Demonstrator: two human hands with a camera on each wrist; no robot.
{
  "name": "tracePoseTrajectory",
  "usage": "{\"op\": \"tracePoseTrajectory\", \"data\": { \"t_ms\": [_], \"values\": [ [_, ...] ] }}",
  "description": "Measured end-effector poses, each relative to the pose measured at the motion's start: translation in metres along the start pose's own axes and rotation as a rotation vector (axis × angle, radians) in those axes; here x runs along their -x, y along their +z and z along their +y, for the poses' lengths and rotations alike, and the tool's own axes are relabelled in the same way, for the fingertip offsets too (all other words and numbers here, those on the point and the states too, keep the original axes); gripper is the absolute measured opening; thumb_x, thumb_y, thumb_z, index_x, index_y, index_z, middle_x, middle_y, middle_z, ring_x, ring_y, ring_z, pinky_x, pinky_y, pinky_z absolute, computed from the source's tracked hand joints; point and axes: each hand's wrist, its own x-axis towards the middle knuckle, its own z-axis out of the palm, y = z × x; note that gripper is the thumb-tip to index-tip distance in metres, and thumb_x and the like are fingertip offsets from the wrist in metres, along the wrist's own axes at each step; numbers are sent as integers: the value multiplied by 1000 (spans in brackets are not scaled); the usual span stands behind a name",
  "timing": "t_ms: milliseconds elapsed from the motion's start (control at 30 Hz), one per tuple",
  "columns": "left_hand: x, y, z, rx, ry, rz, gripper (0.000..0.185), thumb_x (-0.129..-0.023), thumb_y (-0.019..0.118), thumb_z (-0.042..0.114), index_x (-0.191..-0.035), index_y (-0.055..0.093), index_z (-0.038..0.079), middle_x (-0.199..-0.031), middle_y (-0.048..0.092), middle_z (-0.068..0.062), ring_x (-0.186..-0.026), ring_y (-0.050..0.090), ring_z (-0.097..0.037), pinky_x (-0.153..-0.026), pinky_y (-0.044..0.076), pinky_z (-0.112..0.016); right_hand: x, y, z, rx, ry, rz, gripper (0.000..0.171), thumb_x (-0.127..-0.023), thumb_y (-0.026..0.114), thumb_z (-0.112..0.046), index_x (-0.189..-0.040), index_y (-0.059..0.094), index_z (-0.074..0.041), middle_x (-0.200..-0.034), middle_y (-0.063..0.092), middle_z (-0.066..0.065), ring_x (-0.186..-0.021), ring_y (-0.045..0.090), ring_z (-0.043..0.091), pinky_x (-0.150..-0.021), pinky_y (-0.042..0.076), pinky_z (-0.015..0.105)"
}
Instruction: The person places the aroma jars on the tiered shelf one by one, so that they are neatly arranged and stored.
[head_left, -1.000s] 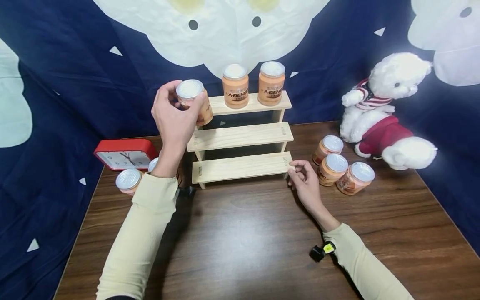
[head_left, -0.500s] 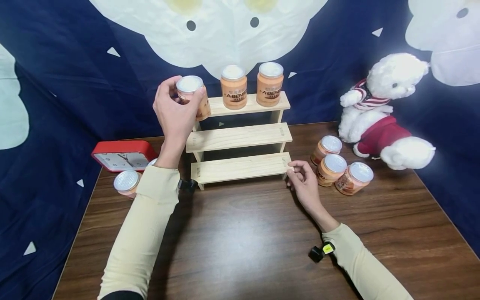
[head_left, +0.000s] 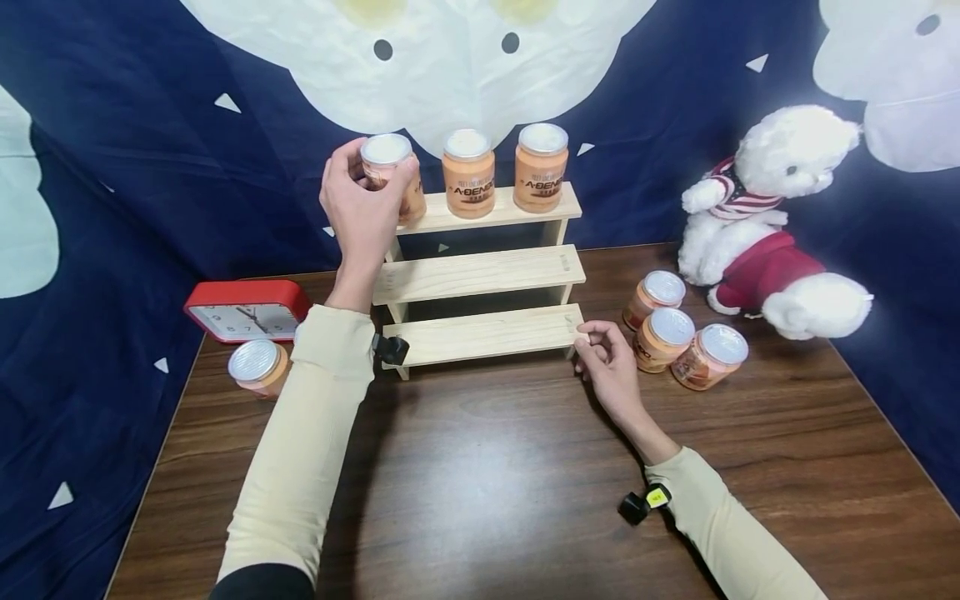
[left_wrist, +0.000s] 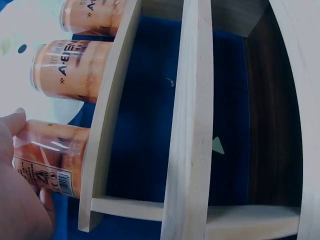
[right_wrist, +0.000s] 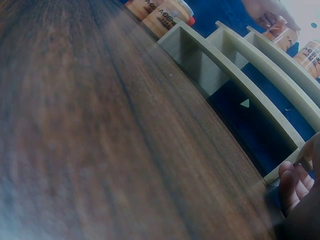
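While left hand (head_left: 363,212) grips the upright orange silver-lidded jar (head_left: 390,179) at the three-tier wooden shelf's (head_left: 480,271) top-left end, right hand (head_left: 611,367) pinches the bottom tier.

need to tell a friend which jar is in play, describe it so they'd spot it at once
Find the wooden step shelf on the table. On its top step stand three orange jars; it's the leftmost jar, the only one the left hand grips.

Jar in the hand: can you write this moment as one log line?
left hand: holds jar at top shelf | right hand: fingers touching bottom shelf
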Motion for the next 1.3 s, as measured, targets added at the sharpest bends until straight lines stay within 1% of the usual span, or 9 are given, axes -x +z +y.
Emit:
{"op": "tracePoseTrajectory", "data": {
  "t_ms": [133,233,533,700,900,1167,1300],
  "values": [
    [-3,5,-3,30,8,31,66,-85,94,41,-137,72,6,-130,67,-6,-118,64,-13,-97,51,-20,0,0,0,5,-7,1,22,-107,63,9,-128,60,11,-90,60,2,-64,60,11,-56,49,19],
    [-5,10,-5,33,11,47,66,-85,95,42,-135,72,6,-129,67,-5,-117,65,-12,-97,51,-20,0,0,0,3,-7,3,22,-106,63,9,-128,60,11,-89,60,2,-64,60,10,-56,49,19],
    [-5,16,-8,23,23,64,67,-86,96,41,-138,71,5,-131,67,-7,-119,65,-13,-97,51,-18,-1,-1,0,-3,-2,11,22,-106,64,10,-127,60,12,-90,59,2,-63,60,9,-55,49,18],
    [-2,15,-8,5,24,76,67,-86,95,42,-138,73,5,-131,68,-8,-118,67,-14,-96,52,-18,0,-1,1,-6,2,9,22,-106,63,10,-128,60,12,-90,59,2,-63,60,9,-55,49,18],
    [0,13,-8,0,18,84,67,-86,95,43,-137,74,7,-130,69,-8,-116,68,-15,-95,52,-18,0,0,2,-7,-3,6,22,-106,63,10,-127,60,12,-90,59,3,-63,60,9,-55,49,18],
    [3,12,-7,3,35,64,69,-87,95,45,-139,73,5,-131,68,-10,-118,66,-15,-96,51,-20,-1,-1,2,-11,-7,10,22,-106,64,10,-127,60,13,-90,59,3,-63,60,9,-55,49,18],
    [4,11,-6,9,21,55,69,-88,94,43,-140,72,5,-133,66,-9,-120,65,-15,-98,51,-20,-1,0,3,-11,-4,4,22,-106,64,10,-128,60,12,-90,59,2,-63,60,9,-55,49,18]
  ]
}}
